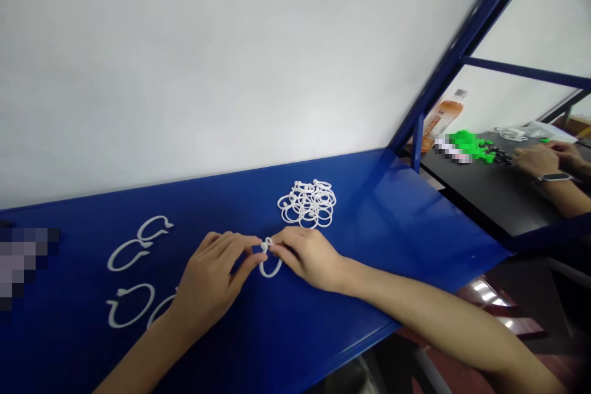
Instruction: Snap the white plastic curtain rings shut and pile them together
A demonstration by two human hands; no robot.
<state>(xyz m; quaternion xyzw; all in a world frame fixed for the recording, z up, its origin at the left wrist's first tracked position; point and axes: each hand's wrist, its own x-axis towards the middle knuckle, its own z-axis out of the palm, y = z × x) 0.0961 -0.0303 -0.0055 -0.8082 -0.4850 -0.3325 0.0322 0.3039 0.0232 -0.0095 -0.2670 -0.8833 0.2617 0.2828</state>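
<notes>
A white plastic ring (269, 263) lies on the blue table (392, 209) between my two hands. My left hand (213, 277) pinches its clasp end from the left, fingers closed. My right hand (307, 253) pinches the same clasp from the right, fingers closed. Just beyond my hands lies a pile of white rings (307, 203), tangled together. To the left, several opened white rings (138, 246) lie spread apart on the table; one is partly hidden under my left forearm.
A white wall rises behind the table. A blue frame post (418, 138) marks the table's right end. Beyond it, on a black table (489, 191), another person's hands (542, 160) work near green parts (468, 143), and an orange bottle (443, 118) stands there.
</notes>
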